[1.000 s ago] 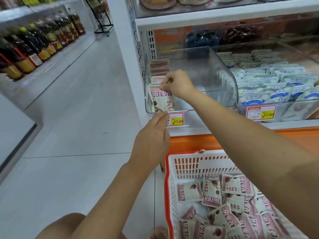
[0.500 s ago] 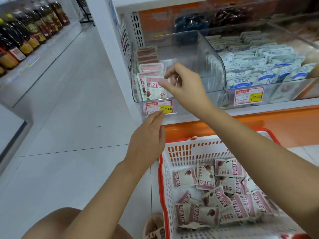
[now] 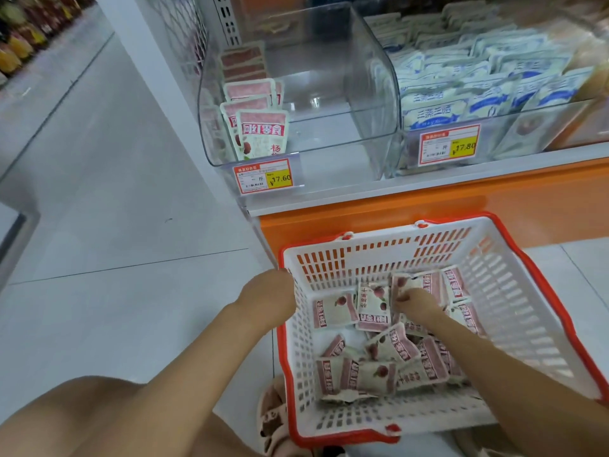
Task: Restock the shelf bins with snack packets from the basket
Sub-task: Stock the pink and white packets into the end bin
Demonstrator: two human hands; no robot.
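Note:
A white basket with a red rim (image 3: pixel 543 282) stands on the floor below the shelf and holds several pink-and-white snack packets (image 3: pixel 372 311). My right hand (image 3: pixel 417 303) is down inside it, fingers closed on one packet (image 3: pixel 400 283) near the far side. My left hand (image 3: pixel 268 296) is against the basket's left rim at its far corner, its fingers curled and mostly hidden. On the shelf above, a clear bin (image 3: pixel 369 80) has a short row of the same packets (image 3: pixel 262 133) standing along its left side; the rest of the bin is bare.
A neighbouring bin to the right is full of blue-and-white packets (image 3: pixel 461 94). Price tags (image 3: pixel 263 176) hang on the bin fronts. The shelf's orange base (image 3: pixel 428 199) is behind the basket. Bottles (image 3: pixel 19 44) line a shelf across the aisle. My sandalled foot (image 3: pixel 273 417) is beside the basket.
My right hand let go of a packet in the bin and dropped into the basket. My left hand came down from the price tag to the basket's rim. The view tilted downward.

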